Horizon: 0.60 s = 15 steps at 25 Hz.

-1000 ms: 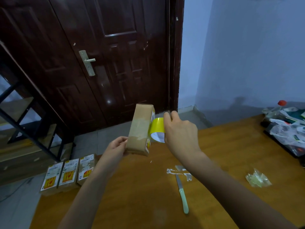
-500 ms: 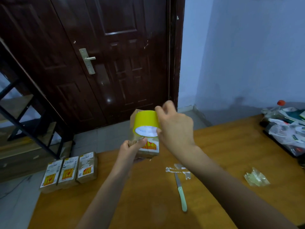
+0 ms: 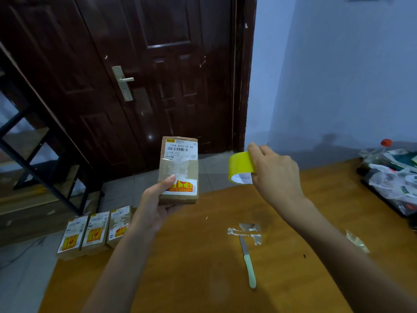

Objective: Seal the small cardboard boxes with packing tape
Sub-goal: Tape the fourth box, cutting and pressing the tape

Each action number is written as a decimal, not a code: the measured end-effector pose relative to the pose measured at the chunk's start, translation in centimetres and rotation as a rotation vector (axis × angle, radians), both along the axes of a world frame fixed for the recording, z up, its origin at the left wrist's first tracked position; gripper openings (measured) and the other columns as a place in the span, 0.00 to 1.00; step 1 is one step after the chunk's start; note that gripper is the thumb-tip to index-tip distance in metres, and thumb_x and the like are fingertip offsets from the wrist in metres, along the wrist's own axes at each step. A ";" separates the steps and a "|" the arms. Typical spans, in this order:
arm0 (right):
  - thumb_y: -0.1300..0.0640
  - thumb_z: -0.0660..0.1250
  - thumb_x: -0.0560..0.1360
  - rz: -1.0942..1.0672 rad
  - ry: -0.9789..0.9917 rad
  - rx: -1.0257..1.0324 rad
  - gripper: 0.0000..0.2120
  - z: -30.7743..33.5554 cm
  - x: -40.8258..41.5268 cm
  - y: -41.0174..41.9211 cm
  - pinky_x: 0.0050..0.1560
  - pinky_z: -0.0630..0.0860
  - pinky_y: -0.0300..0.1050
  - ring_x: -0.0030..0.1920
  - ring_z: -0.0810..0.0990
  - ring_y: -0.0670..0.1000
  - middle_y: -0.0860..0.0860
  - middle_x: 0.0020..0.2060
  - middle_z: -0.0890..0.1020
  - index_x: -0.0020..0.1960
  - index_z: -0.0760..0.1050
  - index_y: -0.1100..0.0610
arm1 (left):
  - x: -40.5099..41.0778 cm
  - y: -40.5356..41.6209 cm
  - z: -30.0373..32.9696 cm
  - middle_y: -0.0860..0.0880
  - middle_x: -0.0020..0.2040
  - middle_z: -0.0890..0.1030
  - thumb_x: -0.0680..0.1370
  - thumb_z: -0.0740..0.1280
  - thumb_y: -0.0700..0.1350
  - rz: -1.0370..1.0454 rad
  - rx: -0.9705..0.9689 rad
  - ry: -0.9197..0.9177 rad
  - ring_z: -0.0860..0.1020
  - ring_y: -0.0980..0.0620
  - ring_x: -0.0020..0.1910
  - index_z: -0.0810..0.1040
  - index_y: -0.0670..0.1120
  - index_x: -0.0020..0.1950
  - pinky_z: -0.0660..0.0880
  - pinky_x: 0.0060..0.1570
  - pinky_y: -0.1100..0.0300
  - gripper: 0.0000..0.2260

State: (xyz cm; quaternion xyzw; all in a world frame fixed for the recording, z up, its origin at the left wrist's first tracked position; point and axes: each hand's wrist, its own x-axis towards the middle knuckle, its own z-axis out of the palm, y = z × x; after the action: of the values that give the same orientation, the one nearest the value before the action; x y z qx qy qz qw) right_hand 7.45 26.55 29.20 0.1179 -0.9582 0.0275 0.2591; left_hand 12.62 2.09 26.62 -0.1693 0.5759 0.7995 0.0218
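Note:
My left hand [image 3: 155, 199] grips a small cardboard box [image 3: 178, 168] from below and the left, holding it upright above the wooden table [image 3: 203, 279] with its labelled face toward me. A white shipping label sits at its top and a yellow-and-red sticker at its bottom. To the right, apart from the box, my right hand [image 3: 276, 175] holds a yellow roll of packing tape [image 3: 240, 167] in the air, fingers curled over its rim. Three more small labelled boxes [image 3: 96, 232] lie side by side at the table's far left corner.
A knife with a pale green handle [image 3: 250, 265] lies on the table near torn white tape scraps [image 3: 246, 231]. A crumpled clear wrapper [image 3: 357, 241] is at the right. Bags and clutter [image 3: 392, 179] fill the far right edge. A dark door [image 3: 158, 75] stands behind.
The tape roll, pressed against the box before, has pulled away to the right. My left hand has turned the box so its labelled face points at me.

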 end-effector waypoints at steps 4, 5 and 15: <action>0.62 0.74 0.64 -0.013 -0.042 -0.013 0.21 -0.6 -0.3 0.3 0.25 0.56 0.36 0.22 0.64 0.55 0.53 0.35 0.76 0.54 0.72 0.56 | 0.4 -0.3 0.9 0.45 0.43 0.85 0.73 0.67 0.48 -0.008 0.072 0.044 0.84 0.47 0.43 0.76 0.43 0.56 0.82 0.46 0.50 0.14; 0.63 0.73 0.64 -0.013 -0.057 -0.024 0.21 -0.9 -0.3 0.2 0.25 0.57 0.36 0.22 0.65 0.55 0.53 0.35 0.76 0.55 0.72 0.56 | 0.5 -0.2 1.1 0.45 0.42 0.85 0.73 0.66 0.48 -0.022 0.090 0.056 0.84 0.47 0.42 0.76 0.43 0.56 0.81 0.46 0.50 0.14; 0.58 0.65 0.75 0.034 -0.167 -0.104 0.23 -2.3 0.4 -2.2 0.28 0.70 0.43 0.31 0.76 0.56 0.52 0.45 0.79 0.68 0.65 0.54 | 1.2 1.1 1.5 0.40 0.50 0.83 0.72 0.65 0.49 -0.121 0.388 0.089 0.84 0.43 0.46 0.76 0.42 0.58 0.82 0.37 0.51 0.17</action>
State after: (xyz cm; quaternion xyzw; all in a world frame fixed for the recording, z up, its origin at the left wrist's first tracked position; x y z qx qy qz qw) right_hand 7.85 24.40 26.89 0.1180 -0.9716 0.0914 0.1838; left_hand 13.82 3.21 28.16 -0.0915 0.4205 0.8994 0.0765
